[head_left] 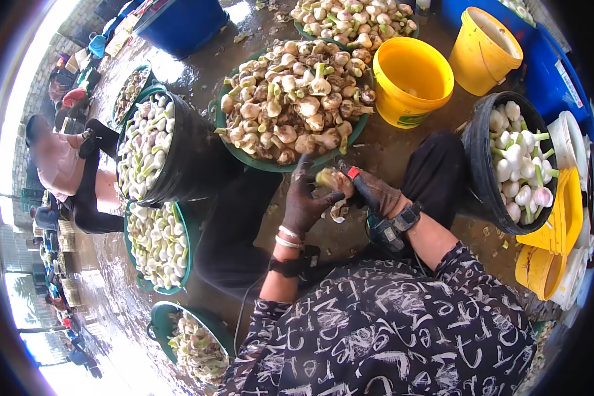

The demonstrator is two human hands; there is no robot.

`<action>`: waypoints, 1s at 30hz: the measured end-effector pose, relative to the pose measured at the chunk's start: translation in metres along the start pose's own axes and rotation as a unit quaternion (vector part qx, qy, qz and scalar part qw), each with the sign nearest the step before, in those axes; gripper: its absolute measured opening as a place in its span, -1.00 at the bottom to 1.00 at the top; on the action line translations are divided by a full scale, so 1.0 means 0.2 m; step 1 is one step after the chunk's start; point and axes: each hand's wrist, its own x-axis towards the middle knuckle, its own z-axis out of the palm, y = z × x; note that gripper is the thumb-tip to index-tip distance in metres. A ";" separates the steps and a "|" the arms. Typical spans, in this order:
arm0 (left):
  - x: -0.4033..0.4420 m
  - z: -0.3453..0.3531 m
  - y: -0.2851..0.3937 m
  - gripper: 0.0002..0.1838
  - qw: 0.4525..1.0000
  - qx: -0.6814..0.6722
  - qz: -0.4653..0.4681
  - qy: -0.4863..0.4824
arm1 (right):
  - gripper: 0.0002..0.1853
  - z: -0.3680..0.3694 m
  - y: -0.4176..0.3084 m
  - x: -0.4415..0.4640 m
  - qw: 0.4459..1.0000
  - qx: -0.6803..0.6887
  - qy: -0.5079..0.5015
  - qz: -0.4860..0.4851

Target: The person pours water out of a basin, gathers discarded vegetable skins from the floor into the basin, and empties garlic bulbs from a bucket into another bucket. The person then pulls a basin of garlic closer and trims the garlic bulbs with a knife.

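Note:
Between my gloved hands is a garlic bulb (pixel 334 181) with brownish, loose skin. My left hand (pixel 305 203) is bent around its left side, thumb beneath and fingers above. My right hand (pixel 376 194) is closed against its right side. A small red piece (pixel 354 172) shows at the right fingertips; whether it is a tool or a wrapping I cannot tell. Just beyond my hands stands a green tub (pixel 221 119) heaped with dirty, untrimmed garlic (pixel 290 99). A bit of peeled skin (pixel 338 211) hangs below the bulb.
At right, a black bucket (pixel 475 155) holds cleaned white garlic. Yellow buckets (pixel 412 76) (pixel 485 53) stand ahead. A black bucket (pixel 191 152) and a green tub (pixel 190 228) of garlic are at left, with a basin of peelings (pixel 198 350). Another person (pixel 66 165) sits far left.

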 end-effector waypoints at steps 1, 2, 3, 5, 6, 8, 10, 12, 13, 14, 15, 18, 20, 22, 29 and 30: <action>-0.01 -0.03 0.01 -0.52 0.998 0.016 -0.027 -0.062 | -0.78 -0.04 0.03 0.04 0.993 -0.120 -0.023 0.003; -0.01 -0.06 0.02 -0.68 0.990 0.034 -0.051 -0.125 | -0.83 -0.06 0.07 0.07 0.970 -0.238 -0.049 0.009; -0.02 -0.06 0.02 -0.68 0.990 0.033 -0.052 -0.123 | -0.83 -0.10 0.12 0.08 0.970 -0.239 -0.051 0.011; -0.04 -0.05 -0.01 -0.83 0.988 0.114 -0.040 -0.101 | -0.80 -0.14 0.14 0.09 0.992 -0.108 -0.060 0.018; -0.05 -0.05 -0.05 -0.84 0.987 0.130 -0.011 -0.090 | -0.78 -0.13 0.11 0.09 0.996 -0.065 -0.063 0.020; -0.07 -0.02 -0.10 -0.83 0.992 0.005 -0.109 -0.063 | -0.73 -0.09 0.00 0.05 0.969 -0.239 -0.049 0.028; -0.08 -0.02 -0.10 -0.81 0.971 -0.121 -0.203 -0.033 | -0.71 -0.05 -0.10 0.04 0.961 -0.270 -0.053 0.000; -0.08 -0.05 -0.05 -0.80 0.923 -0.262 -0.282 -0.019 | -0.67 -0.02 -0.16 0.02 0.952 -0.298 -0.058 -0.029; -0.08 -0.07 -0.05 -0.80 0.923 -0.262 -0.281 -0.019 | -0.62 -0.01 -0.18 0.01 0.964 -0.259 -0.062 -0.014; -0.08 -0.08 -0.06 -0.81 0.917 -0.279 -0.283 -0.031 | -0.56 0.00 -0.19 0.00 0.974 -0.219 -0.067 0.001; -0.08 -0.09 -0.06 -0.81 0.911 -0.296 -0.285 -0.044 | -0.56 0.02 -0.19 0.00 0.974 -0.218 -0.066 0.001; -0.09 -0.10 -0.03 -0.77 0.862 -0.382 -0.330 -0.039 | -0.45 0.06 -0.16 -0.04 0.986 -0.137 -0.071 -0.069; -0.10 -0.08 -0.08 -0.73 0.986 -0.141 -0.091 -0.005 | -0.33 0.10 -0.14 -0.07 0.993 0.035 -0.083 -0.070; -0.13 -0.05 -0.10 -0.67 0.982 0.095 0.146 0.066 | -0.38 0.12 -0.15 -0.06 0.993 0.058 -0.070 -0.074; -0.09 -0.12 -0.06 -0.54 0.915 -0.219 -0.338 -0.038 | -0.38 0.15 -0.20 -0.08 0.779 -0.586 0.017 -0.222; -0.09 -0.11 -0.06 -0.54 0.915 -0.218 -0.337 -0.040 | -0.38 0.13 -0.16 -0.08 0.780 -0.585 0.020 -0.222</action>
